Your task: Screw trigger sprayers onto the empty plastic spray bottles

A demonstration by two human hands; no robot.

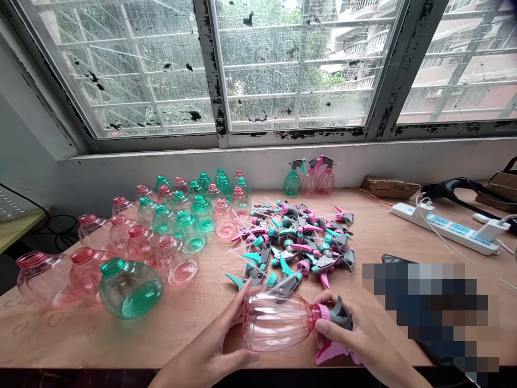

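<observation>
My left hand [220,345] wraps round the body of a clear pink plastic bottle [274,318] that lies on its side near the table's front edge. My right hand [355,337] is closed on the grey and pink trigger spray head [337,315] sitting at the bottle's neck. Just beyond the bottle lies a pile of loose spray heads [294,242] in teal, pink and grey. To the left stand several open pink and green bottles [177,221] without heads.
Three finished spray bottles [309,180] stand at the back by the wall. A white power strip [448,226] with cables lies at the right, with a dark phone [393,260] and a brown block [390,187] nearby. The wooden table [194,318] runs under a window.
</observation>
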